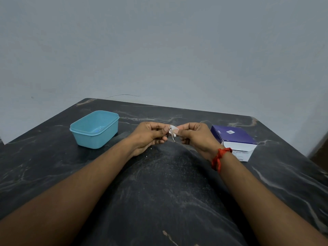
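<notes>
Hands: our left hand (152, 134) and right hand (193, 135) each pinch an edge of the small packet (173, 133), likely to tear it.
Packet: we hold it above the tabletop (168, 183), between blue tub (95, 129) and purple box (234, 137).

White sachet (173, 131), turquoise tub (95, 137), purple box (234, 134) — black-marbled table (168, 192).
</notes>
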